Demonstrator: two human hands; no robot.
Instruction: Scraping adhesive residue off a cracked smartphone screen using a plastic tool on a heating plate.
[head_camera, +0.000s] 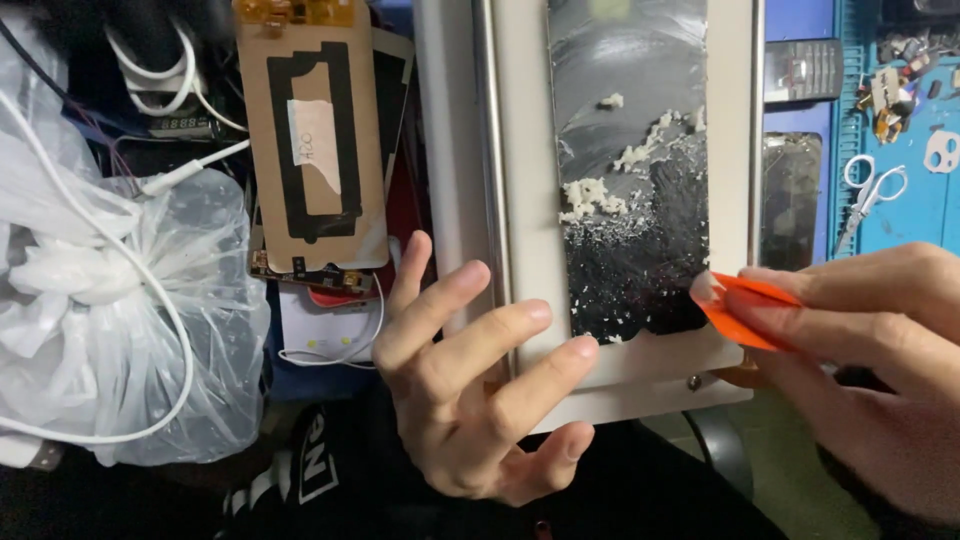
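The right hand (880, 350) pinches an orange scraper (738, 305) at the black panel's (640, 200) lower right edge — the left hand (470, 390), fingers spread, steadies what may be its pale plate (520, 150) — beside a tan, white-labelled panel (315, 140).

Two hands, one orange scraper (745, 312), one scissors (872, 196), one plastic bag (120, 320), one black panel (635, 180)

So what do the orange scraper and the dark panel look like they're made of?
Orange scraper: thin plastic, probably; its tip looks translucent. Dark panel: glossy black, glass-like, reflecting light, flecked with whitish glue-like crumbs. Its pale frame looks like matte metal or plastic.
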